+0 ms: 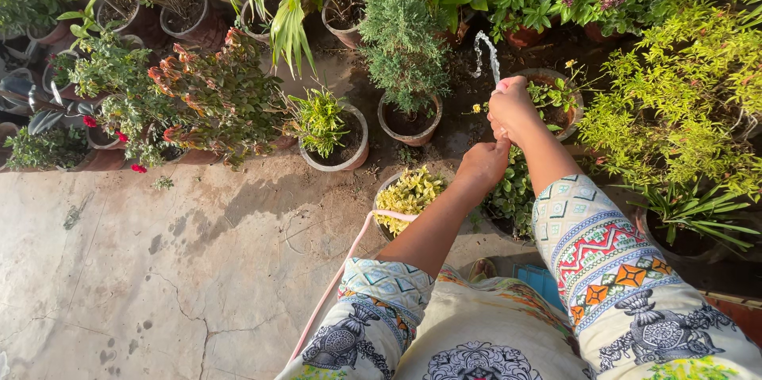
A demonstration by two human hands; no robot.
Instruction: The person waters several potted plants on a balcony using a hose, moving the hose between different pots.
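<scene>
Both hands on the pink hose, water arcing out.
Right hand clamped at the nozzle, left hand closed behind; best aimed low into the clay pot.

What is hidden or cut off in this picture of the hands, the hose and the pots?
Head view:
- Hose nozzle: covered by the right hand; only the water jet shows.
- Pink hose: its middle is hidden behind the left hand and forearm; its lower end leaves the bottom edge.
- Terracotta pot: partly hidden by the right hand.
</scene>
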